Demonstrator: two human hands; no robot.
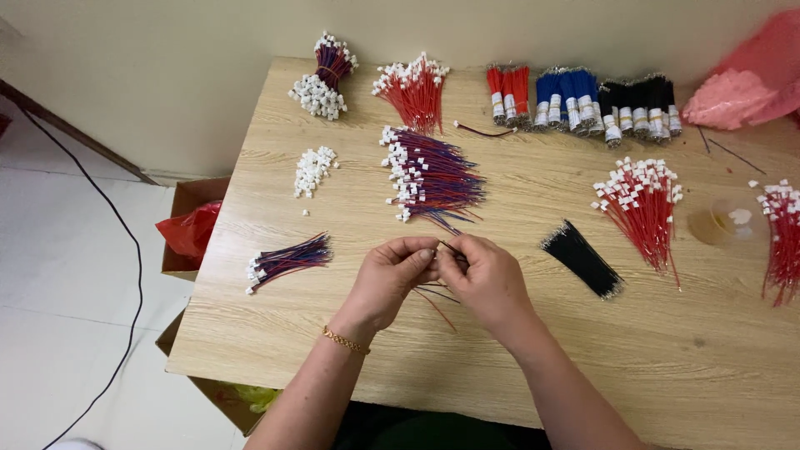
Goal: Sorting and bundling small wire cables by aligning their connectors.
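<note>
The wooden surface (333, 333) carries sorted stock of thin wire leads. Along its far edge lie the taped bundles: black (642, 107), blue (567, 98) and red (509, 93), beside a fan of red leads with white connectors (414, 87) and a tied bundle of red-and-blue leads (327, 77) near the far left corner. A pink plastic bag (746, 83) sits at the far right corner.

The largest loose pile, red-and-blue leads with white connectors (429, 177), lies in the middle, just beyond the hands. Toward the right edge lie a spread of red connector leads (642, 208), a bundle of bare black wires (582, 258), a small clear cup (718, 223) and more red leads (783, 237). Toward the left edge lie a small heap of loose white connectors (312, 170) and a short, neat bundle of red-and-blue leads (287, 260).

Both hands meet over the middle of the near half. The left hand (387, 279) and the right hand (487, 279) have their fingers pressed together, pinching a few thin red-and-blue wires (437, 296) whose ends trail below onto the surface.

Judged from the piles, little is done: the neat bundle at the left is small, while the middle pile and the loose connectors remain large.
</note>
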